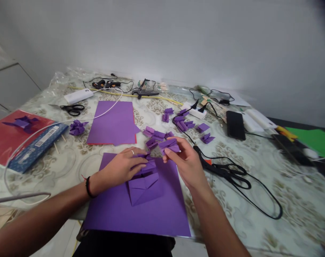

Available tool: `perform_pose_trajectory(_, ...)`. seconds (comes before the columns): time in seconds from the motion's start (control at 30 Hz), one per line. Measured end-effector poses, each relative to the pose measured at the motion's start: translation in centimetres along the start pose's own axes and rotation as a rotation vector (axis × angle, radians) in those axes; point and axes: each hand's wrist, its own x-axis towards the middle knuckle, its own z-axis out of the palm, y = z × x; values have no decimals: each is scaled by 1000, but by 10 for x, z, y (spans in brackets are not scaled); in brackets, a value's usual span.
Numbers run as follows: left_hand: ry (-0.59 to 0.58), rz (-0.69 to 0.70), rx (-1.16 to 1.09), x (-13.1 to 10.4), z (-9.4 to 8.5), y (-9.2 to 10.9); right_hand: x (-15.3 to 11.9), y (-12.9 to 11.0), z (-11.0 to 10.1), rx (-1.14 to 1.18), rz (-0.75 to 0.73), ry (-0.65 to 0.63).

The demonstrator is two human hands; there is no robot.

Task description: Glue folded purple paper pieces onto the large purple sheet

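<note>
Purple folded-paper piece (pixel 169 145): in the right hand (pixel 189 160), pinched between thumb and fingers, held above the far edge of a large purple sheet (pixel 106 214). Left hand (pixel 125 162) lies palm down, fingers slightly bent, over a pleated purple paper (pixel 145 187) on that sheet; can't tell if it's gripping or just resting, fingertips partly hidden.

Just past the hands: small cluster of folded purple pieces (pixel 157 135). Second cluster (pixel 181 125) farther back, near a white power strip (pixel 194 111) with two black plugs in it.

Left side: purple stack (pixel 111 119) with red showing at its edge, crumpled-looking purple paper ball (pixel 77 127) beside it, black-handled scissors (pixel 73 109) behind the ball. Red pack (pixel 7 142) with blue band at far left, spiky purple paper form (pixel 22 123) on top.

Right side: larger black scissors (pixel 229 171) near the forearm, black cable looping around. Black phone (pixel 235 125) beyond, green sheets (pixel 312 139) at far right.

All on a patterned tablecloth (pixel 79 150).
</note>
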Motion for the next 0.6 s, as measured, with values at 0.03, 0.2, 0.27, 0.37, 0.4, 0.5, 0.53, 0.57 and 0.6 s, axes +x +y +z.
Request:
perform_pose_trajectory(0.03, -52, 29, 37, -2, 3, -2, 1, 2, -1, 12, 19, -13)
perform_pose_trajectory(0.2, -163, 91, 110, -5, 10, -5, 1, 8, 3, -47, 99, -51)
perform_pose_trajectory(0.27, -179, 84, 107, -5, 8, -3, 2, 10, 4, -112, 97, -51)
perform_pose_trajectory(0.37, -225, 34, 106, -5, 2, 1, 3, 16, 4, -217, 89, -56)
perform_pose_trajectory(0.4, -239, 15, 108, -5, 0, 2, 3, 18, 5, -247, 87, -61)
perform_pose_trajectory(0.5, -256, -15, 122, -6, -4, 5, 5, 25, 10, -281, 88, -80)
perform_pose_trajectory(0.53, -263, -15, 136, -6, -5, 6, 6, 28, 12, -270, 94, -85)
perform_pose_trajectory(0.57, -272, -18, 149, -6, -5, 5, 6, 31, 13, -251, 100, -87)
perform_pose_trajectory(0.6, -282, -24, 158, -6, -6, 5, 7, 34, 15, -230, 103, -84)
